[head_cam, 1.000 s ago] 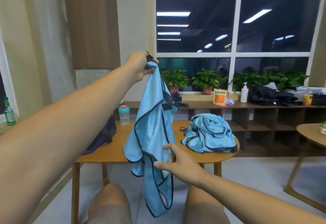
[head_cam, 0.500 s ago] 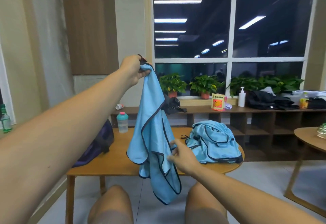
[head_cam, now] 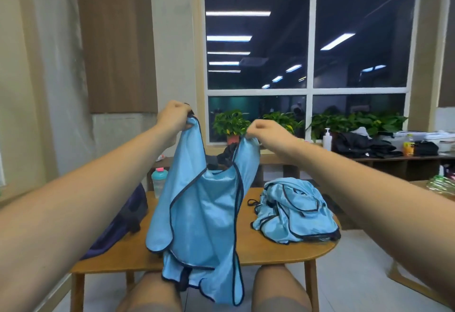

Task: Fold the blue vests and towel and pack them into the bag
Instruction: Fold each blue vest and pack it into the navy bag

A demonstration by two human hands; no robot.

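My left grip (head_cam: 175,115) and right grip (head_cam: 261,130) pinch the blue vest (head_cam: 204,213) by its shoulders, hanging it straight below for folding.

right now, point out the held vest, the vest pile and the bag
held vest (head_cam: 204,213), head view, middle of its front panel
vest pile (head_cam: 293,213), head view, centre of the heap
bag (head_cam: 130,215), head view, dark side wall

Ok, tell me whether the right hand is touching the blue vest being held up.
Touching. The head view shows the right hand pinching one shoulder strap of the vest, while the left hand grips the other.
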